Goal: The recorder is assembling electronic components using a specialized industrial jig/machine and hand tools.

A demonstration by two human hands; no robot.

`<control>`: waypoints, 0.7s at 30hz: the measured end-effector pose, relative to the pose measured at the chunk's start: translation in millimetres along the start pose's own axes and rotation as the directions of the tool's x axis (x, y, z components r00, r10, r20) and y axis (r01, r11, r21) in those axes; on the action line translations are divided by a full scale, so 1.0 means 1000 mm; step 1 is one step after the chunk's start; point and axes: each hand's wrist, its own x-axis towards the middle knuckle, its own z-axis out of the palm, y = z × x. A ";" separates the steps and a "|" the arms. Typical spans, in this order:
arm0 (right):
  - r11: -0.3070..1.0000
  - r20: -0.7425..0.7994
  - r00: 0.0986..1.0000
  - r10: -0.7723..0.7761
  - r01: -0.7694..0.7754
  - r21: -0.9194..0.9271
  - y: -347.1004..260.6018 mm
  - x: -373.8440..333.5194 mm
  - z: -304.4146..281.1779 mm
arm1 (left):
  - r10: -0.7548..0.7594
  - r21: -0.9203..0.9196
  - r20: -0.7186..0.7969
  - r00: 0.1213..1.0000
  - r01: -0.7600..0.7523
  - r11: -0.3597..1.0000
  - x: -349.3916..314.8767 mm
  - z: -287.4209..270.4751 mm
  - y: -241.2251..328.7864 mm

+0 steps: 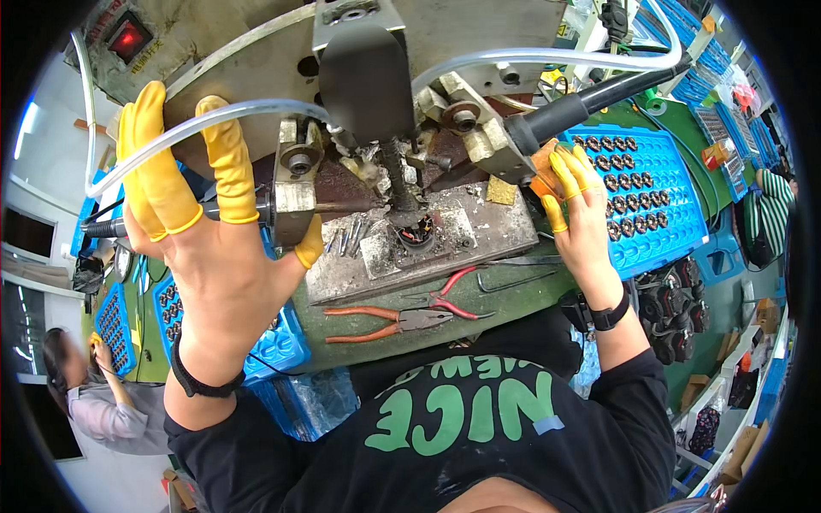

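A round part with dark windings sits on the metal base of the machine, directly below the black vertical tool, and this base stands on the green bench, back from its near edge. The part lies between the two hands, well apart from the fingers of both. The left hand is opened wide: its fingers, in yellow covers, point upward, three of them side by side, the index finger apart from them, and the thumb bends toward the left metal clamp. This hand is in front of the left black handle, and its palm is turned away, so I cannot tell if it touches the handle. The right hand is near the right black handle; its covered fingertips lie at the orange block, with the thumb a little lower, but I cannot tell whether they pinch this block. Some thin metal pins lie on the base, to the left of the round part. Between the base and the near edge of the bench there are orange-handled pliers, red-handled pliers and a dark hex key. Toward the right edge of the bench, a blue tray carries rows of similar round parts.
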 end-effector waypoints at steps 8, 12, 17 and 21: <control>0.998 -0.042 0.998 0.036 -0.034 0.047 -0.002 0.000 -0.001 | -0.068 0.041 -0.004 0.998 0.068 0.997 -0.006 0.002 0.012; 0.998 -0.042 0.998 0.050 -0.048 0.035 0.001 -0.002 0.002 | -0.089 0.084 0.087 0.992 0.082 0.993 -0.012 -0.006 0.006; 0.999 -0.013 1.000 0.023 -0.022 0.023 0.005 -0.007 0.007 | 0.005 0.017 -0.145 0.989 -0.003 1.000 -0.053 -0.018 -0.013; 1.000 -0.014 1.000 -0.008 0.008 -0.015 0.003 -0.008 0.006 | -0.051 0.139 -0.141 0.989 0.071 0.988 -0.118 -0.040 -0.026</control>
